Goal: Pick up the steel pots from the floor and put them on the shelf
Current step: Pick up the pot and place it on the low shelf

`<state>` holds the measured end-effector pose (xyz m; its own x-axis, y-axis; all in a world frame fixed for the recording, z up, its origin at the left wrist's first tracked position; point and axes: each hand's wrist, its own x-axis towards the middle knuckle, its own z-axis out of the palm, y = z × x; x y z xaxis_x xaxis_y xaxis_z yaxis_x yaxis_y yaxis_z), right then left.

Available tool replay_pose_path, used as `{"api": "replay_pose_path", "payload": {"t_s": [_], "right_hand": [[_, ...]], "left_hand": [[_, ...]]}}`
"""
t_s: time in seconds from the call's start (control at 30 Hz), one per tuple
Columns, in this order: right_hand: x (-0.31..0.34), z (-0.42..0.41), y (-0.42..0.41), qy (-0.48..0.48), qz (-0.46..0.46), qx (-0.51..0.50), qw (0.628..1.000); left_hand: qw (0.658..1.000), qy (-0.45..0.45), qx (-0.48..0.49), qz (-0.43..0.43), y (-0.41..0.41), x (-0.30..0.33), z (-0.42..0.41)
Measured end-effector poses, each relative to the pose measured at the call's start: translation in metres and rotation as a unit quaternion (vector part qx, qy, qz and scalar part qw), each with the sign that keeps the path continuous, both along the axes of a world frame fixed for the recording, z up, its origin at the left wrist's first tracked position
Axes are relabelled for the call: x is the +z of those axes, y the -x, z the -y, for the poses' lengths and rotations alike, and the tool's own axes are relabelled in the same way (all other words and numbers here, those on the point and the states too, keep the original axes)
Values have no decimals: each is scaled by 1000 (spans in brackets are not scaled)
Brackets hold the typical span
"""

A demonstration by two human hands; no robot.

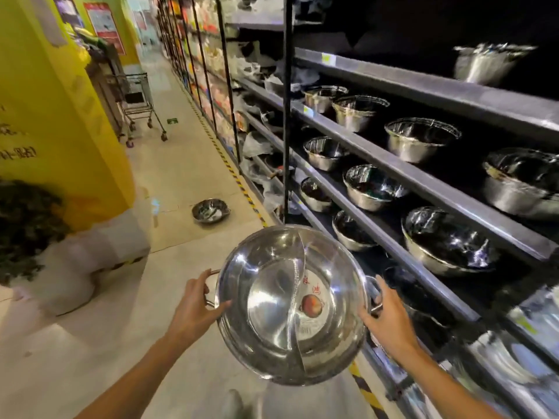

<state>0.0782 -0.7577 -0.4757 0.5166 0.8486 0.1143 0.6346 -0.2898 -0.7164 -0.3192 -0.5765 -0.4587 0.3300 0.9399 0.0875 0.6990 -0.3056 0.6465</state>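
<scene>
Head cam, looking down a shop aisle. Both hands are on a big divided steel pot, held up in the air out in front of the body, well off the floor. The left hand is wrapped round the loop handle on the pot's left side, thumb hooked over the rim. The right hand is clamped on the opposite handle, fingers curled round it. So both are grasping the pot, one handle each.

The pot is tilted with its open mouth towards the camera, so you can see the curved divider down the middle and a round red-and-white label stuck inside the right half, just left of the right hand.

Just beyond the right hand is the dark metal shelf, several tiers running off to the right and packed with shiny steel bowls sitting open side up. The pot is near the shelf's front edge but not touching it.

Well ahead of the left hand, a second steel pot sits on the floor by the yellow-and-black striped line. Further up the aisle from it there's a shopping trolley, and off to the left of the left hand is a yellow pillar.
</scene>
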Motion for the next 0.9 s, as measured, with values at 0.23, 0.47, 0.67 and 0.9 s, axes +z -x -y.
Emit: {"api": "replay_pose_path", "payload": {"t_s": [0.23, 0.47, 0.67, 0.9], "right_hand": [[-36, -101, -15, 70, -2, -125, 990], [-51, -171, -42, 96, -10, -208, 973], [-90, -218, -90, 114, -47, -224, 967], [-113, -245, -122, 120, -46, -226, 966]], "left_hand": [[992, 33, -122, 5, -68, -22, -190], [977, 67, -204, -1, -143, -37, -316], [973, 69, -215, -43, -201, -67, -368], [969, 78, -227, -61, -247, -87, -403]]}}
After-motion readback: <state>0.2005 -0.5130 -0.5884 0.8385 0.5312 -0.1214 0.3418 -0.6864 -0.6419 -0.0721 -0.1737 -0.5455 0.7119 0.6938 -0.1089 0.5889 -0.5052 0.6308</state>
